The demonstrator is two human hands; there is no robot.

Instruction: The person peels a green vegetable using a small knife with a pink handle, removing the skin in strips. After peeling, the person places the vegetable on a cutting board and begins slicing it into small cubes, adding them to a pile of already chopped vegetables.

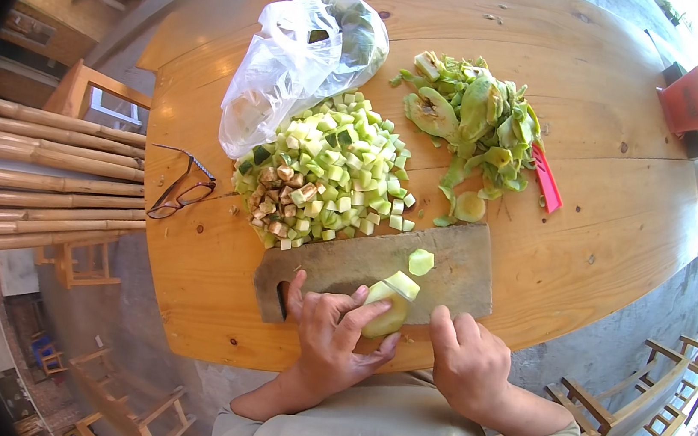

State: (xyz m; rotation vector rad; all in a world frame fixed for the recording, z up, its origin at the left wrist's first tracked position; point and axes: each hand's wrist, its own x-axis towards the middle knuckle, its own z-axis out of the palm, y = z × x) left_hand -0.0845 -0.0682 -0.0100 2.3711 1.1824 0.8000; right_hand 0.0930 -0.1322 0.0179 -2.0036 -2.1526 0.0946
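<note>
A peeled pale-green vegetable (386, 316) lies at the near edge of a worn wooden cutting board (454, 262), with my left hand (339, 333) gripping it from the left. A thin blade (397, 289) sits in its upper end. My right hand (468, 364) is closed at the right, apparently around the knife's handle, which the fingers hide. One cut end slice (421, 262) rests on the board just beyond. Behind the board is a heap of diced pale-green vegetable (355, 167), with some browned cubes (280, 194) at its left near side.
A clear plastic bag (296, 57) touches the dice heap. Peelings (483, 117) lie at the back right, beside a red-handled tool (547, 179). Eyeglasses (184, 195) rest at the left of the wooden table (609, 202). An orange container (689, 102) stands far right.
</note>
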